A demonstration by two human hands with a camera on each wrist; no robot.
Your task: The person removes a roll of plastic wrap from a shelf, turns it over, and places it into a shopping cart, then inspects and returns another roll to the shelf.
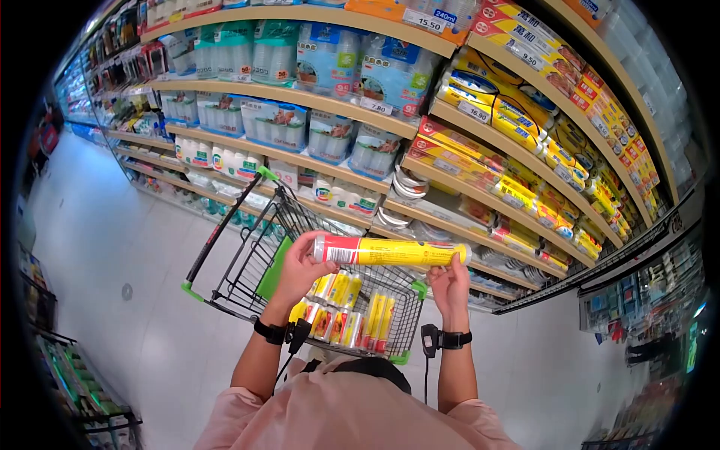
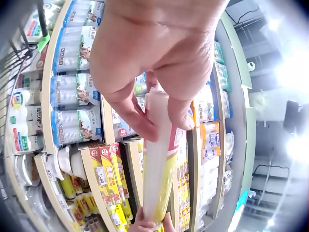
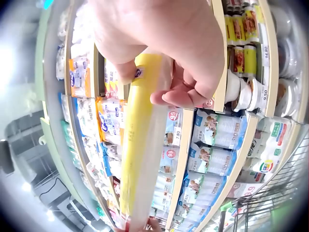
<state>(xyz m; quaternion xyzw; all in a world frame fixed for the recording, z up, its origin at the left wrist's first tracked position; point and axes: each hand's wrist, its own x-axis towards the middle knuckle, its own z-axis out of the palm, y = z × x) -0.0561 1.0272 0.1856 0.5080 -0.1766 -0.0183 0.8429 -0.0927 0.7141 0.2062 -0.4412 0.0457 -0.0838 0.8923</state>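
A long clear-wrapped roll (image 1: 390, 252) with a yellow and red label lies level across the front of me, over the shopping cart (image 1: 407, 315). At the red, barcoded end my left hand (image 1: 302, 262) grips it between thumb and fingers. My right hand (image 1: 450, 286) pinches the yellow end with its fingertips. From the left wrist view, the white end of the roll (image 2: 157, 130) shows between the thumb and fingers of the left hand (image 2: 149, 48). In the right wrist view the thumb and fingers of the right hand (image 3: 164, 29) hold the yellow side.
Several short yellow and red rolls (image 1: 341, 289) and longer yellow ones (image 1: 379, 319) stand in the cart. Ahead, shelves carry packs of plastic cups (image 1: 326, 60), yellow boxes (image 1: 450, 146) and price tags. White floor (image 1: 135, 240) runs to the left.
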